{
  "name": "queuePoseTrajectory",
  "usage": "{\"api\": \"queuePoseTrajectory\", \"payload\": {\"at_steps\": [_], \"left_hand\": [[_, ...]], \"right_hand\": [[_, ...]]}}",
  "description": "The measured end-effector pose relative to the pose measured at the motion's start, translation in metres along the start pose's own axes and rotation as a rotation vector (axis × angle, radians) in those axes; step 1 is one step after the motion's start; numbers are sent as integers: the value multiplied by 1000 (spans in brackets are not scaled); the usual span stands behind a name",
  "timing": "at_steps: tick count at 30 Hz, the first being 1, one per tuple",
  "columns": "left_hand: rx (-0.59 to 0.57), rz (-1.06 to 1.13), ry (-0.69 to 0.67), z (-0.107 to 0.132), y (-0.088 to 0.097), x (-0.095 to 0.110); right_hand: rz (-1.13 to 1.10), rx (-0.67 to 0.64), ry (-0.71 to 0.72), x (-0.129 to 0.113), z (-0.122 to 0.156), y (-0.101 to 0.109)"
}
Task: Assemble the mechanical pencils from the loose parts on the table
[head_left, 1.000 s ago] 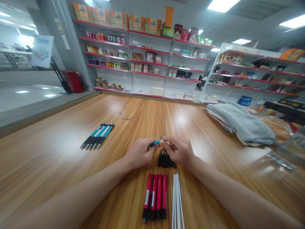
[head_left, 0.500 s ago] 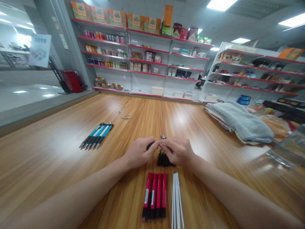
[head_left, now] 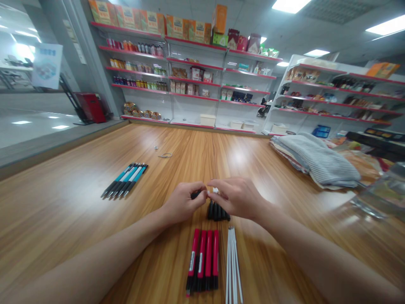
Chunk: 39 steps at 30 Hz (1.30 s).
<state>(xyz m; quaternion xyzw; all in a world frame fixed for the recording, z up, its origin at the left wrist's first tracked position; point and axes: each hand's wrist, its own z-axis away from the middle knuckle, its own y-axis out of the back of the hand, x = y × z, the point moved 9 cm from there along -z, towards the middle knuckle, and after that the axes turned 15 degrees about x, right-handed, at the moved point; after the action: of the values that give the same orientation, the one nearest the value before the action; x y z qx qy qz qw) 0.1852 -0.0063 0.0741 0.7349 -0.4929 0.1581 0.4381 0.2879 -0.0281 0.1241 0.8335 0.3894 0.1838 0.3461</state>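
On the left of the wooden table [head_left: 177, 141] lay a row of blue-and-white click pens [head_left: 124, 180], at least five, overlapping too closely for me to be sure. Beyond them were one small silver bit [head_left: 156, 147] and one thin grey loop [head_left: 165, 155].

The left hand [head_left: 182, 202] was curled, its thumb and fingers pinching a dark pen piece [head_left: 195, 194]; most of that piece was hidden, with only a black end showing in the curl. Nearer the person lay four red pen barrels [head_left: 209, 253] with black grips. Behind the hands' meeting point, small silvery pieces [head_left: 215, 190] peeped between the fingers, too covered to count, and below them stood a row of black grips [head_left: 215, 212], its far end masked by the right hand [head_left: 238, 196]. That hand's forefinger and thumb stood a little apart beside the left fingertips; whether they gripped anything I couldn't tell. The white refills [head_left: 233, 253], bunched and uncountable, ran out of sight at the near edge.

Farther right were folded striped cloth [head_left: 321, 160] and one clear container [head_left: 381, 194], cut off at the side.

A second earlier, a blue barrel had shown between the hands; now it was out of sight, and the right forefinger had lifted from the fingertips it met half a second before.
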Motion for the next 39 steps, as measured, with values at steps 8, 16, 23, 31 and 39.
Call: {"api": "queuePoseTrajectory", "payload": {"at_steps": [8,16,23,31,39], "left_hand": [[44,47,53,-2,4,1],[18,124,42,-1,3,7],[19,258,65,0,6,9],[48,454,151,-2,8,6],[125,711,250,-7,11,-5]], "right_hand": [[33,-699,-208,4,20,11],[-60,-1087,-364,-1,69,-22],[-86,-1150,-390,8,78,-26],[-151,-1151,-428,13,85,-33],[-146,-1267,-437,14,90,-29]]}}
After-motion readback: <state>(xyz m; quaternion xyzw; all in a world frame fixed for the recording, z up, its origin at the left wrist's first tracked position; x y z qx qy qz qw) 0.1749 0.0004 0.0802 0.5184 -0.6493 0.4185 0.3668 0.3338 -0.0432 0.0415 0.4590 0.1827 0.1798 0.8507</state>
